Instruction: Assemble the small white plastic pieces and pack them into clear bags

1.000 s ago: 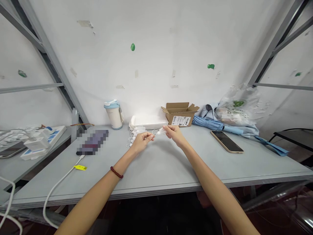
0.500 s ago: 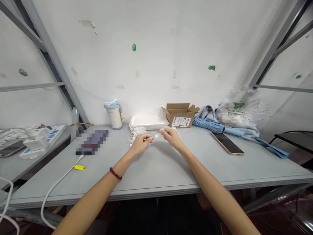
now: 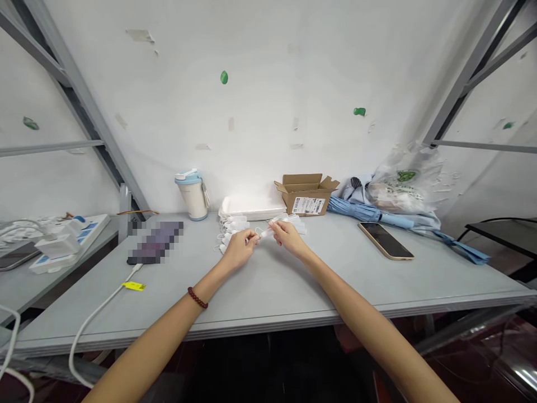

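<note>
Pinching a white looped pc (image 3: 265, 230) at 12 o'clock over the worktop (image 3: 268, 296), L hand (image 3: 240, 249) & R hand (image 3: 290, 237) look mid-way thru it, w/ similar looped pcs (image 3: 235, 225) at 10 o'clock & clear-white pcs (image 3: 299, 224) at 2, tho can't tell which lot's done or left.

White wall (image 3: 268, 45) behind, scuffed. Green patches (image 3: 224, 77) stuck on it, plus pale tape scraps (image 3: 140, 36), some peeling. Grey metal posts lean into view both sides, left post (image 3: 86, 109) and right post (image 3: 464, 75), each with a crossbar. Long grey table (image 3: 268, 285) runs close along the wall; its front edge looks layered. Second grey table (image 3: 25, 288) at left, black surface (image 3: 503, 235) at right. Dark reddish floor (image 3: 474, 364) below, glare lower right. Wall brightest low centre; under-table area dark.
</note>
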Available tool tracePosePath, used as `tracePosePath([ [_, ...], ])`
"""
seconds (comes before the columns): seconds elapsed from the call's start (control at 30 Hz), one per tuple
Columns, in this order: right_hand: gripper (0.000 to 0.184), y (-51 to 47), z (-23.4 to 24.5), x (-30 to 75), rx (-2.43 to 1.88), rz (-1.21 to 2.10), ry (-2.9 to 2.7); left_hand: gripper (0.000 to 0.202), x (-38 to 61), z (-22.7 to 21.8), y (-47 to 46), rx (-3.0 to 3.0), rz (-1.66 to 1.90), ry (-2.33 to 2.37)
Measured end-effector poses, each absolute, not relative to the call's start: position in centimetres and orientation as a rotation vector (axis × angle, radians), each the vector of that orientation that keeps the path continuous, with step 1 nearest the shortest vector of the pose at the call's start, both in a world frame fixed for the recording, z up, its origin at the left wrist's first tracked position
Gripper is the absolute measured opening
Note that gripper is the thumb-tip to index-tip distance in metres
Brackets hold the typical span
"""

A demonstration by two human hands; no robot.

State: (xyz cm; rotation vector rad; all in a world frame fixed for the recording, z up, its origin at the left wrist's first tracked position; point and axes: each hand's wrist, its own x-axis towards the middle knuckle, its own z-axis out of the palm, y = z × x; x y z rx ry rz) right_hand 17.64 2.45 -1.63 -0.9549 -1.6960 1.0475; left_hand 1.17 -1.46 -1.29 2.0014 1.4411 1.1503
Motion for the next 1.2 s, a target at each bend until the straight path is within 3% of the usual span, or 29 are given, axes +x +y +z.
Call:
tracePosePath([
  [0.17, 0.045, 3.1, -0.7, 18.2, -0.857, 1.112, -1.781, 0.023, 0.2, 1.0, -1.3, 2.063, 1.397, 1.477],
  [0.23, 0.043, 4.1, -0.6, 19.1, -0.955, 0.871, -1.818, 0.024, -1.2, 1.9, -1.0, 2.013, 1.539, 1.511],
  [0.33, 0.030, 5.9, -1.4, 20.9, -1.298, 0.253, -1.861, 0.027, -4.0, 2.7, -0.6, 1.859, 1.626, 1.591],
  [0.47, 0.039, 7.2, -2.9, 22.3, -1.578, -0.090, -2.032, 0.029, -7.1, 2.4, -0.1, 1.749, 1.483, 1.589],
  [0.73, 0.046, 7.2, -3.5, 21.9, -1.726, -0.071, -2.180, 0.031, -7.5, 1.2, 0.6, 1.673, 1.287, 1.581],
  [1.2, 0.032, 7.0, -2.6, 22.2, -1.584, -0.120, -2.064, 0.021, -8.6, -0.1, 1.6, 1.662, 1.324, 1.692],
])
